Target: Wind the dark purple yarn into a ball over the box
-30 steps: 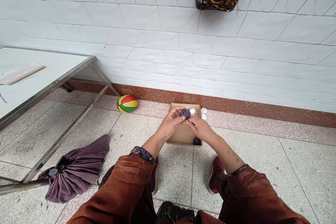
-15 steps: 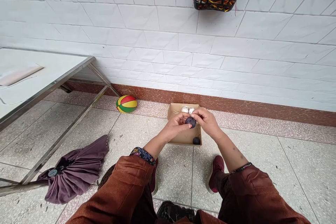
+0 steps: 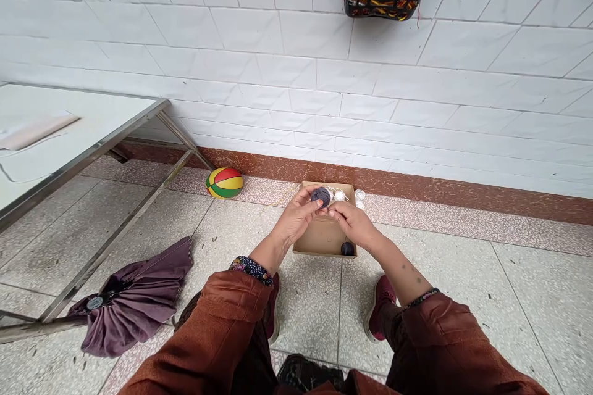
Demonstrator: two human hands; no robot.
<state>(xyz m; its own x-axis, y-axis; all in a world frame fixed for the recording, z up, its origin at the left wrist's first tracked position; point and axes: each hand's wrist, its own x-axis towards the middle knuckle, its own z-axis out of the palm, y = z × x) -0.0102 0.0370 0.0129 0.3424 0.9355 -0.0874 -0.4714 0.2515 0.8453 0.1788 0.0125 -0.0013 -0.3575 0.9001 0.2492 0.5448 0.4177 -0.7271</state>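
Note:
My left hand (image 3: 300,213) is closed round a dark grey ball of yarn (image 3: 320,197), its thumb lying on the near side. Close by on the right, my right hand (image 3: 351,220) has its thumb and finger pinched together; a strand of yarn seems to be between them, though it is too thin to make out clearly. Both hands are above a shallow cardboard box (image 3: 324,245) on the floor. Inside it, a white ball of yarn (image 3: 340,195) shows at the back, and a second dark ball (image 3: 347,249) sits in the near right corner.
More white balls (image 3: 360,195) lie just right of the box. A striped ball (image 3: 225,183) rests by the wall near a metal-framed table (image 3: 125,112). On the floor at left is a folded purple umbrella (image 3: 139,302). A black basket (image 3: 393,6) hangs on the wall.
The held yarn ball has shifted left and up with my left hand. My right hand has dropped slightly and moved left, uncovering white balls beside the box.

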